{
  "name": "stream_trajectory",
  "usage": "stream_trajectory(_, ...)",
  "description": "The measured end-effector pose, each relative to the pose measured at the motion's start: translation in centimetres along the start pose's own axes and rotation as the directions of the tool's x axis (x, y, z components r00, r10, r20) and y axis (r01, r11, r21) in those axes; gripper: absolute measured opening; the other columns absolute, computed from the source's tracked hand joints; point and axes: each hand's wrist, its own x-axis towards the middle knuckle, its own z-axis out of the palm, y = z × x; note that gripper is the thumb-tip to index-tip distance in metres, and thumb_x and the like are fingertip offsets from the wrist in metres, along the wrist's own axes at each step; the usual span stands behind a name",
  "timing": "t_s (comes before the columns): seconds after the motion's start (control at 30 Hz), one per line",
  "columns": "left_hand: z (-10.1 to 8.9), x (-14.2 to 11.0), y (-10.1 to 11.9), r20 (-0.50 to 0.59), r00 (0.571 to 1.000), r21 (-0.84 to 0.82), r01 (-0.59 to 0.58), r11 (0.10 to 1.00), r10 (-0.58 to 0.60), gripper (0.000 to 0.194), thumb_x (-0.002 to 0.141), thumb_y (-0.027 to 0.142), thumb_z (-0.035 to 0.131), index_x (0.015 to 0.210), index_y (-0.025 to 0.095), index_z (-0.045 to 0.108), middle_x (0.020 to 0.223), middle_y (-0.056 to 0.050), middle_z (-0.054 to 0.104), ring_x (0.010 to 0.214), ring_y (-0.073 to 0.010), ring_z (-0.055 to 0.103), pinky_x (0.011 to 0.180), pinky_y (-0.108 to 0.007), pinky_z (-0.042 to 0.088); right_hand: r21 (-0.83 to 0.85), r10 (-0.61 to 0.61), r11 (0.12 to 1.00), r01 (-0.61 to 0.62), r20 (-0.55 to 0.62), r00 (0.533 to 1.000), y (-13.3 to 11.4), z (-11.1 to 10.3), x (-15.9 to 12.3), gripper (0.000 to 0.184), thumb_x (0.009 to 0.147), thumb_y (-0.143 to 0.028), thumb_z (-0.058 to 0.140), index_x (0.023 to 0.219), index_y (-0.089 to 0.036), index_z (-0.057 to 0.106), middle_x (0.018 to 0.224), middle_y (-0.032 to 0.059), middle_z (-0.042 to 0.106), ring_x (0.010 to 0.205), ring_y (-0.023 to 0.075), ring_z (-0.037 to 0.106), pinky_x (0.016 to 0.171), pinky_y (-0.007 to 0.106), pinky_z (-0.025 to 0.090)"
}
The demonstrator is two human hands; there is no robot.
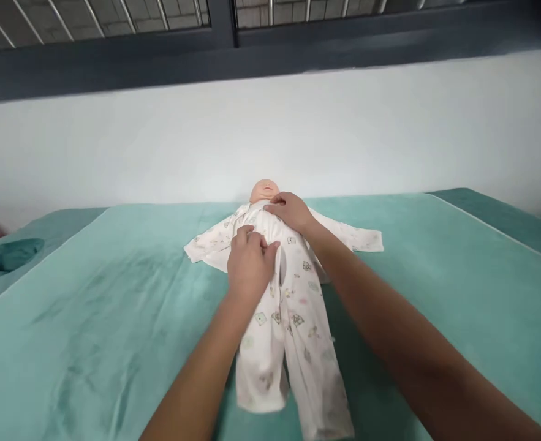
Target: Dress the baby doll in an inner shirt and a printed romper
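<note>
A baby doll (264,190) lies on its back with its head by the wall, dressed in a white printed long-sleeved top (215,239). White printed baby trousers (307,318) cover its lower body, and their legs stretch toward me. My left hand (250,260) is closed on the trousers' upper front, thumb and fingers bent over the cloth. Higher up, at the doll's chest, my right hand (292,211) has its fingers bent on the cloth near the trousers' top edge. The fingertips' exact hold there is partly hidden.
A green sheet (105,294) with some wrinkles covers the surface under the doll. Behind it rises a white wall (160,147), topped by a dark window frame (114,67) with metal bars. A dark green fold (13,254) lies at the left edge.
</note>
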Motion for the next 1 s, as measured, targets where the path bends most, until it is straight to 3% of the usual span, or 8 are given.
stream_trajectory(0.2,-0.5,0.1,-3.0,-0.046,0.999,-0.161,-0.024,0.987,0.016,0.023,0.096,0.029,0.049,0.074,0.020,0.049,0.118,-0.006,0.064,0.111,-0.0225,0.061,0.086,-0.035,0.049,-0.152,-0.109,0.977,0.151,0.256,0.961,-0.6,0.2,2.1,0.029,0.079,-0.043,0.068,0.071,-0.019,0.054,0.071,-0.0025,0.056,0.068,0.0144,0.052,0.070,0.031,0.042)
stream_trajectory(0.33,-0.8,0.4,-3.8,-0.045,0.997,-0.232,0.050,0.971,-0.062,0.022,0.096,0.030,0.048,0.076,0.021,0.047,0.116,-0.005,0.068,0.101,-0.0207,0.064,0.083,-0.034,0.048,-0.123,-0.246,0.951,0.282,0.249,0.937,-1.5,0.1,1.8,0.018,0.088,-0.034,0.057,0.078,-0.020,0.051,0.082,-0.0016,0.058,0.077,0.0156,0.055,0.075,0.030,0.043)
stream_trajectory(0.43,-0.7,0.4,-4.0,-0.060,0.993,-0.262,0.081,0.962,-0.100,0.020,0.095,0.028,0.049,0.077,0.021,0.045,0.113,-0.005,0.069,0.097,-0.0198,0.065,0.079,-0.033,0.048,-0.276,-0.242,0.908,0.317,0.274,0.931,-2.0,0.9,2.2,0.015,0.093,-0.031,0.052,0.084,-0.020,0.051,0.081,0.0020,0.058,0.079,0.0203,0.057,0.079,0.036,0.044)
stream_trajectory(0.53,-0.8,0.7,-4.4,-0.095,0.989,-0.269,0.086,0.959,-0.115,0.017,0.093,0.024,0.050,0.077,0.021,0.045,0.100,-0.003,0.069,0.091,-0.0179,0.064,0.078,-0.031,0.047,-0.388,-0.293,0.846,0.366,0.235,0.927,-2.3,2.3,3.2,0.011,0.091,-0.028,0.056,0.087,-0.018,0.053,0.088,0.0089,0.059,0.096,0.0287,0.058,0.089,0.044,0.044)
stream_trajectory(0.63,-0.9,1.1,-4.9,-0.110,0.984,-0.281,0.104,0.954,-0.140,0.018,0.091,0.022,0.051,0.074,0.021,0.044,0.091,-0.002,0.068,0.084,-0.0157,0.062,0.076,-0.029,0.047,-0.440,-0.263,0.844,0.308,0.162,0.951,-2.6,3.7,3.6,0.009,0.088,-0.023,0.059,0.092,-0.016,0.054,0.089,0.0120,0.061,0.101,0.0321,0.058,0.093,0.047,0.043)
stream_trajectory(0.73,-1.0,1.1,-5.1,-0.060,0.985,-0.354,0.130,0.926,-0.161,0.022,0.090,0.026,0.054,0.071,0.020,0.044,0.090,-0.001,0.066,0.085,-0.0152,0.060,0.076,-0.027,0.047,-0.492,-0.089,0.859,0.142,0.131,0.987,-2.6,3.9,3.1,0.007,0.089,-0.021,0.056,0.094,-0.016,0.055,0.084,0.0100,0.062,0.086,0.0291,0.061,0.084,0.048,0.046)
stream_trajectory(0.83,-1.1,0.9,-5.1,0.006,0.985,-0.448,0.159,0.880,-0.175,0.022,0.087,0.033,0.059,0.073,0.020,0.049,0.096,-0.001,0.065,0.088,-0.0148,0.059,0.077,-0.026,0.048,-0.399,-0.038,0.913,0.087,0.129,0.991,-2.3,3.0,2.4,0.007,0.090,-0.024,0.055,0.091,-0.018,0.056,0.084,0.0062,0.063,0.078,0.0242,0.061,0.079,0.043,0.048)
stream_trajectory(1.0,-1.2,0.6,-5.2,0.028,0.973,-0.469,0.215,0.857,-0.229,0.022,0.087,0.040,0.060,0.078,0.020,0.055,0.084,0.001,0.063,0.079,-0.0142,0.058,0.074,-0.025,0.047,-0.177,-0.235,0.951,0.254,0.122,0.964,-1.5,2.0,1.4,0.019,0.089,-0.018,0.047,0.095,-0.019,0.065,0.107,0.0040,0.069,0.103,0.0220,0.062,0.093,0.040,0.047)
